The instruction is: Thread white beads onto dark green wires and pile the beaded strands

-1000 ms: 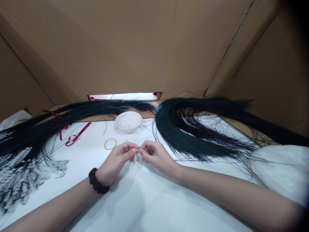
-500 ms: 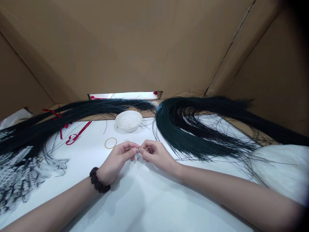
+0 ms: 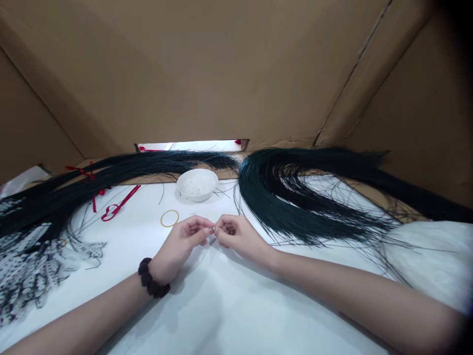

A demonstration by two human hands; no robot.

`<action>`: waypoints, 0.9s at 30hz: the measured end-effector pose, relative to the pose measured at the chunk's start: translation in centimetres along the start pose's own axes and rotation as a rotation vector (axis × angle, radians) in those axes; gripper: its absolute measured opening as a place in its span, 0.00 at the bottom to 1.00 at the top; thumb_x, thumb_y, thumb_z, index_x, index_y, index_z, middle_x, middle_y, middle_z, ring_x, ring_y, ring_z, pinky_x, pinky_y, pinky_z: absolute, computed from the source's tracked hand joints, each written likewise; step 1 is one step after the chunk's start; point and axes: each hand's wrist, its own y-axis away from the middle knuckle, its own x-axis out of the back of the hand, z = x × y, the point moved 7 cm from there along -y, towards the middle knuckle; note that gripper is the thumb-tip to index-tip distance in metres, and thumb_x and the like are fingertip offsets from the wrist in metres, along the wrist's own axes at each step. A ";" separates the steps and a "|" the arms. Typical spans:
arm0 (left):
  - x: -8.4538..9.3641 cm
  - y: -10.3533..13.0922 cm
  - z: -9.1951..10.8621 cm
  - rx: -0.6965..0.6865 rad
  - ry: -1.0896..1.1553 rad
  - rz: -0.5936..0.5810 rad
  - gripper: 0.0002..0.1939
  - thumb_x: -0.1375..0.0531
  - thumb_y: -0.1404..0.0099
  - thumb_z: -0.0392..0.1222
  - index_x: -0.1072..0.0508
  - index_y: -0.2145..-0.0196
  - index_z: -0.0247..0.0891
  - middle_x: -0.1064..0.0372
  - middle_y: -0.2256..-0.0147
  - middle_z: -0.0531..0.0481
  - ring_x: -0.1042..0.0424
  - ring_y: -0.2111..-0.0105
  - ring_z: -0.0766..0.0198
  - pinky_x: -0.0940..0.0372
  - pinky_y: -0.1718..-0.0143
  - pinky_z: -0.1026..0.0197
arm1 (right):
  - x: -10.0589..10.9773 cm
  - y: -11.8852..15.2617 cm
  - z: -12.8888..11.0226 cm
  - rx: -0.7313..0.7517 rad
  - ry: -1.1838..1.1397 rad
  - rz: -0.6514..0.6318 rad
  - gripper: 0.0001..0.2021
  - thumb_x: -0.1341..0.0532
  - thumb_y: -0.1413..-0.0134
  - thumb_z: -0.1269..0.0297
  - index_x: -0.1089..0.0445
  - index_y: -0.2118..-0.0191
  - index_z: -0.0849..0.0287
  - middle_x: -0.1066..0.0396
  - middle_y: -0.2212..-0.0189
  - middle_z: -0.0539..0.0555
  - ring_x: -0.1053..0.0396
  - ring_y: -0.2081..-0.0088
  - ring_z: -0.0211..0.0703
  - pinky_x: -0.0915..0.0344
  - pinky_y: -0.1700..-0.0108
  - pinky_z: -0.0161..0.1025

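My left hand (image 3: 187, 240) and my right hand (image 3: 236, 232) meet fingertip to fingertip over the white tabletop (image 3: 236, 305). Each is closed in a pinch. Something tiny shows between the fingertips, too small to name. Just beyond them stands a white bowl (image 3: 197, 197) with small clear or whitish bits (image 3: 197, 185) in it. A yellow rubber band (image 3: 169, 218) lies close to my left hand. To the right of my right hand, a thick bundle of dark green strands (image 3: 258, 202) bends round in a curve.
At the left lie dark strands (image 3: 121, 170) with white, dark-specked ends (image 3: 33, 261), plus a red ribbon (image 3: 120, 203). A white plastic bag (image 3: 432, 256) sits at the right. Cardboard walls (image 3: 192, 74) enclose the back and sides, with a low slot (image 3: 192, 145) behind the bowl.
Both hands stay pinched together in nearly the same place, with only a very slight shift of the fingertips. The other things have not moved.
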 end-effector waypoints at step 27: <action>0.3 0.2 0.3 0.016 -0.073 0.062 0.08 0.40 0.49 0.40 0.27 0.71 0.35 0.33 0.77 0.51 0.38 0.77 0.67 0.41 0.72 0.65 | 0.0 -0.1 0.3 0.025 0.033 0.003 0.04 0.47 0.55 0.71 0.39 0.78 0.62 0.40 0.83 0.47 0.42 0.79 0.31 0.47 0.77 0.29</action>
